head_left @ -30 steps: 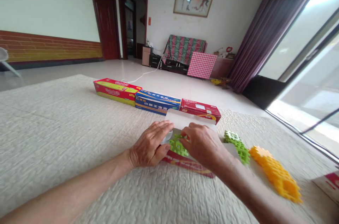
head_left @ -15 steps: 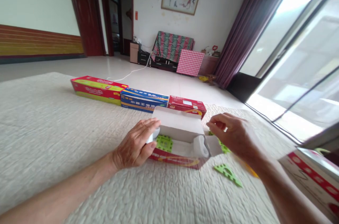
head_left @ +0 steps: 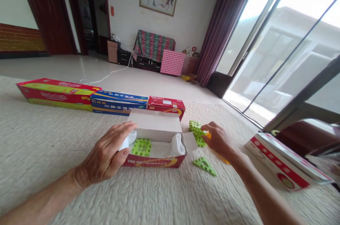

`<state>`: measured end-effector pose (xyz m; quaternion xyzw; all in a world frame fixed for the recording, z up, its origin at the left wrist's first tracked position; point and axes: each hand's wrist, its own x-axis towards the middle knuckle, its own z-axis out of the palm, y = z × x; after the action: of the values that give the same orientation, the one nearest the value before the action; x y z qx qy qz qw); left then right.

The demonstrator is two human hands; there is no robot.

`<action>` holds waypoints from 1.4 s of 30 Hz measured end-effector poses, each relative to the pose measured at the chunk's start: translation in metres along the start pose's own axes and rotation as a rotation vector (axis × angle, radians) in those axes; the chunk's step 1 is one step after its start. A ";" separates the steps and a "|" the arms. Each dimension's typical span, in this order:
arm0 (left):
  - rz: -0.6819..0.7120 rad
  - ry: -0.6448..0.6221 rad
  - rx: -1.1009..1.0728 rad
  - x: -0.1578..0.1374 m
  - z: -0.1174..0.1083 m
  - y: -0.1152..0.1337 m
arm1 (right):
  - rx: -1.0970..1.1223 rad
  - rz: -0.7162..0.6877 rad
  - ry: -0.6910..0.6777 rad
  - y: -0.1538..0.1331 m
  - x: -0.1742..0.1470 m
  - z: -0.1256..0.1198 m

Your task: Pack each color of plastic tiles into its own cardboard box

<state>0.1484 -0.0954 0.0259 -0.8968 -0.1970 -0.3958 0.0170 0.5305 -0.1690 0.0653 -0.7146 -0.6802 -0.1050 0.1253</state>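
Observation:
An open red cardboard box (head_left: 159, 161) stands in front of me, its white lid (head_left: 154, 120) raised at the back. My left hand (head_left: 107, 150) grips the box's left end, thumb at the front and fingers over the top, beside a white rolled liner (head_left: 132, 136). Inside lies a green square lattice building piece (head_left: 141, 147); another white roll (head_left: 178, 144) fills the right end. To the right of the box, my right hand (head_left: 219, 139) reaches over green toothed pieces (head_left: 198, 134), fingers apart. A green triangular piece (head_left: 204, 166) lies nearer me. Orange pieces (head_left: 224, 160) show partly beneath the hand.
Behind the open box stand a long red-and-green box (head_left: 58, 94), a blue box (head_left: 119, 102) and a smaller red box (head_left: 166, 104) in a row. A large white-and-red carton (head_left: 284, 161) sits at right. A textured cream cover (head_left: 148, 196) lies under everything.
My view has turned right, so the boxes appear farther left. My right hand has moved from beside the box flap to the green pieces. My left hand stays on the box.

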 end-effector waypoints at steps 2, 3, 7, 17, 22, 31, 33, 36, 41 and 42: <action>0.002 0.001 -0.002 0.000 0.000 0.000 | -0.023 0.011 -0.019 -0.002 -0.001 0.000; 0.003 0.001 -0.003 -0.001 0.000 0.000 | -0.033 0.019 -0.026 -0.003 -0.002 -0.001; 0.000 0.002 0.001 -0.001 0.000 0.001 | -0.039 0.028 -0.049 -0.005 -0.003 -0.002; 0.013 0.003 -0.004 0.001 -0.001 0.001 | 0.311 0.065 -0.180 0.007 -0.002 -0.019; 0.018 0.006 -0.012 0.000 -0.001 0.001 | 0.532 0.034 -0.384 0.002 -0.006 -0.019; 0.018 0.022 -0.015 0.001 -0.001 0.001 | 0.211 -0.087 -0.454 -0.026 -0.017 -0.009; 0.023 0.025 -0.019 0.001 0.000 0.001 | 0.187 -0.136 -0.432 -0.028 -0.020 -0.006; 0.033 0.033 -0.025 0.000 0.000 0.000 | 0.157 -0.182 -0.368 -0.023 -0.021 -0.003; 0.027 0.040 -0.022 0.000 0.001 0.000 | 0.140 -0.114 -0.224 -0.007 -0.010 -0.028; 0.026 0.040 -0.022 0.000 0.002 0.001 | 0.168 -0.098 -0.159 -0.010 -0.006 -0.037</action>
<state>0.1498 -0.0954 0.0251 -0.8914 -0.1805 -0.4154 0.0162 0.5205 -0.1864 0.0989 -0.6737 -0.7283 0.0035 0.1254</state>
